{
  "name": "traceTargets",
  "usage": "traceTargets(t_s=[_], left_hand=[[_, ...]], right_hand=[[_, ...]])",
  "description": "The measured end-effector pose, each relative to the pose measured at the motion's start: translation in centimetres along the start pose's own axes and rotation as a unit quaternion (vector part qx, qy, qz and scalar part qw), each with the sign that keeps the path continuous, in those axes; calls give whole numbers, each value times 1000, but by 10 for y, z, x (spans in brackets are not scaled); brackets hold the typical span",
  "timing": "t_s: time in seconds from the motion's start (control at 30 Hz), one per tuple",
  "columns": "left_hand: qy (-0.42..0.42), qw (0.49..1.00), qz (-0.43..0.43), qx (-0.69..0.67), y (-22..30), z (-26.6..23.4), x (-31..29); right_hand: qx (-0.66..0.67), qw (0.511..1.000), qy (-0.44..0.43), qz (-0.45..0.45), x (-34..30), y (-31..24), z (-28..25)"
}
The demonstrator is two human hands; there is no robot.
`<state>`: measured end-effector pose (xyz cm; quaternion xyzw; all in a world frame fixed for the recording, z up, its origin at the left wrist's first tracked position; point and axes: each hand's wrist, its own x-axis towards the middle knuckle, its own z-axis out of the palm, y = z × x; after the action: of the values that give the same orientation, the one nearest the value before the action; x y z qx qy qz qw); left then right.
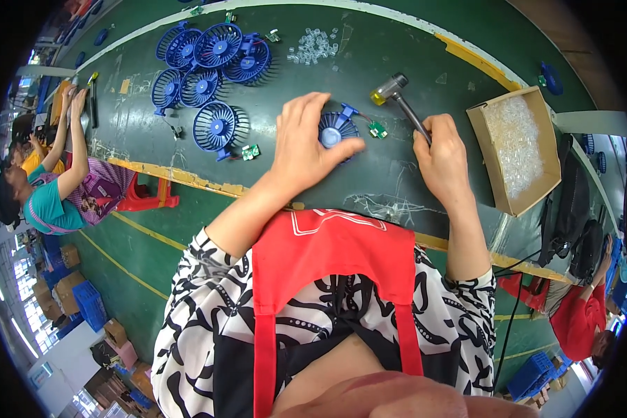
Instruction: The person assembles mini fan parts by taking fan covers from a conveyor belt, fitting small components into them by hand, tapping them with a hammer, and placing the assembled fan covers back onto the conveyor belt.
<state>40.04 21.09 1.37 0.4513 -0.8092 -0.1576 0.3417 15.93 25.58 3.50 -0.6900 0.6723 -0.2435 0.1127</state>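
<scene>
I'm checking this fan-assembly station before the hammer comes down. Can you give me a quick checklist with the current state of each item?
1. Left hand steadies the blue fan part on the green table: ok.
2. Right hand grips the small hammer by its handle: ok.
3. Hammer head lined up over the fan part: not ok, it sits off to the right.
4. Left fingers out of the strike zone: not ok, they lie on the part.
5. Small circuit board on its wire, beside the part: ok.
6. Hub piece seated: cannot tell.
</scene>
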Motion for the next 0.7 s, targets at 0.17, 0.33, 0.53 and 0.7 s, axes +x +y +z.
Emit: traceTargets(t_s=[0.17,0.33,0.53,0.7], left_hand=[[-36,998,-40,41,8,1,-19],[-36,997,-56,26,14,5,-15],[-20,998,-55,25,9,3,-21],[-18,999,-42,22,11,6,-20]], right_hand=[[104,993,13,-44,-11,-39,-10],[0,992,-16,-121,-16,-34,13],[74,964,220,-131,-12,-63,-39],[-38,951,213,-221,-15,-44,-4]])
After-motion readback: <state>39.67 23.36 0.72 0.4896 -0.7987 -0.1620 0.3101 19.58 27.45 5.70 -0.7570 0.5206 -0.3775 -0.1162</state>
